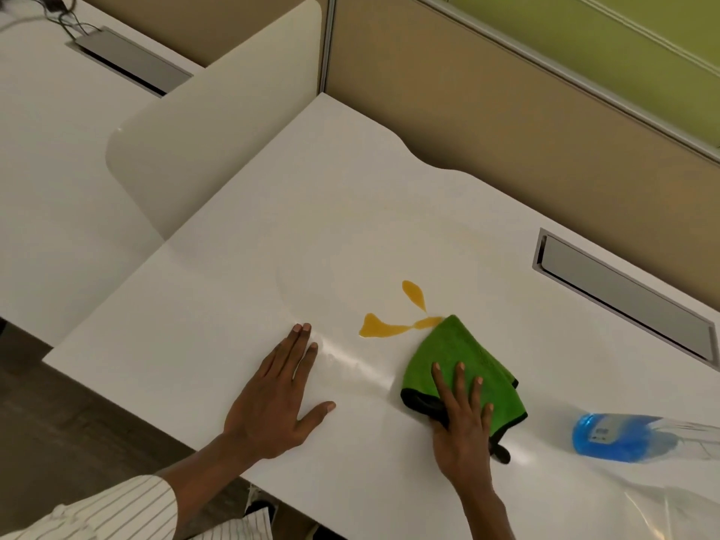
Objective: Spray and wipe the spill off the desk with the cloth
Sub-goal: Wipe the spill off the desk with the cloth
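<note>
Pressing flat, the right hand [461, 426] hides part of the cloth [459, 360], grip wide; spray bottle [623, 436] cut off.

White desk [241, 290], smooth and faintly glossy, a bright streak of glare across it lower centre. The green cloth [463, 368], right of centre, looks soft and fuzzy, a matt pile with a dark bound edge. The orange spill [383, 328] beside it sits wet and shiny. Lower right, the spray bottle [619, 436] is clear glossy plastic over blue liquid. Brushed grey metal on the cable flap [623, 294] at right. Striped woven fabric on the sleeve [117, 512], bottom left.
</note>
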Demonstrator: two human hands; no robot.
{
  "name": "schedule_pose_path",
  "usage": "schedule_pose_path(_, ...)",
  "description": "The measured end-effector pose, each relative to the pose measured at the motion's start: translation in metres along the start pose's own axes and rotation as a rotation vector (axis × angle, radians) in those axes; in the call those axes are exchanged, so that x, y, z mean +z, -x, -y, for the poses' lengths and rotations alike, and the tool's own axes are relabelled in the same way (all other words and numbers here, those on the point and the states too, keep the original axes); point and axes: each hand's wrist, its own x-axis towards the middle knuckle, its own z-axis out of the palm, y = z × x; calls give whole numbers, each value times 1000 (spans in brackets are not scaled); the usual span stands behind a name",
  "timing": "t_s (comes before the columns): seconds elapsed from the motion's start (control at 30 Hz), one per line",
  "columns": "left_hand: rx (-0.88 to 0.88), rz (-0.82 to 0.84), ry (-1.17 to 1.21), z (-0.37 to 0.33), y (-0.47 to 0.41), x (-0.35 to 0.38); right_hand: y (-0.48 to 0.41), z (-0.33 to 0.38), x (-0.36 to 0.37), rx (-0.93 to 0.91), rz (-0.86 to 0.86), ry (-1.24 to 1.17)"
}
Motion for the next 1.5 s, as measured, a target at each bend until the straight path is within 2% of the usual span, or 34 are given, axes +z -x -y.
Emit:
schedule_pose_path(0.17,2,7,3,-1,1,-3,-66,13,-31,98,16,41)
schedule_pose_path(0.27,3,17,-2,0,1,-4,-92,29,-41,68,37,57)
schedule_pose_path(0.47,10,-7,1,0,0,-3,-49,29,-26,-77,54,41)
schedule_pose_path(0.6,11,-12,-18,-1,1,-3,-10,21,-6,-104,57,55)
schedule_pose_path(0.7,12,-10,-19,0,1,-2,-13,22,-3,-99,50,47)
schedule_pose_path(1.1,15,-25,3,1,1,0,-139,53,-47,-68,82,42)
schedule_pose_path(1.23,19,-34,24,1,1,-1,-115,52,-38,-89,64,56)
schedule_pose_path(1.5,24,-22,-4,1,1,2,6,53,11,-89,48,156)
